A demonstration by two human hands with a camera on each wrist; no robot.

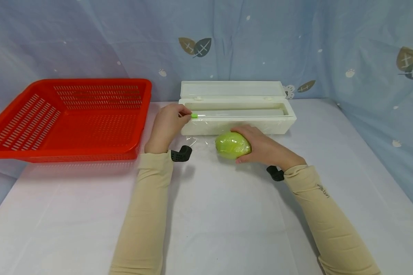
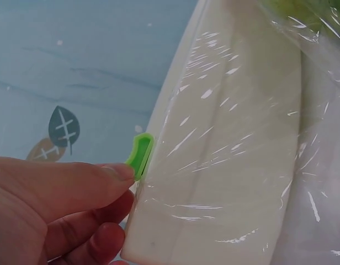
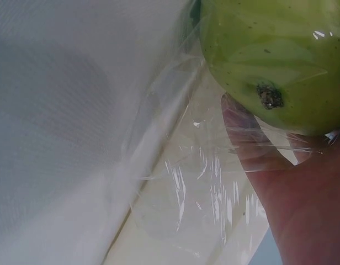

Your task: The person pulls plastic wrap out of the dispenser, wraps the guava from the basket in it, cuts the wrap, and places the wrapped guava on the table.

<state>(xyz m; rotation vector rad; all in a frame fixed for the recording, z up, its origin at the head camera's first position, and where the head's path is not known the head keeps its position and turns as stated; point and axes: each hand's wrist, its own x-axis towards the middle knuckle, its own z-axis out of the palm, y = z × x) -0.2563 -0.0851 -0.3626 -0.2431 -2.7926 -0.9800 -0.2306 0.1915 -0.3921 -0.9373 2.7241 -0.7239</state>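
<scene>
A round green fruit [image 1: 231, 145], covered in clear plastic wrap, is held by my right hand [image 1: 259, 148], thumb below and fingers over the top. The right wrist view shows a dark scar at the end of the fruit [image 3: 280, 61]. Clear film [image 2: 214, 143] stretches from the fruit over the front of a white wrap dispenser box [image 1: 234, 126]. With thumb and fingertips, my left hand [image 1: 168, 124] pinches a small bright-green slide cutter [image 2: 141, 157] at the left end of the box's front edge.
A red slotted plastic basket [image 1: 89, 152] stands at the left. The dispenser's lid [image 1: 230, 89] is raised at the back, and a pale roll [image 1: 241, 113] lies inside. A patterned blue curtain [image 1: 261, 46] hangs behind the table covered in white cloth [image 1: 223, 221].
</scene>
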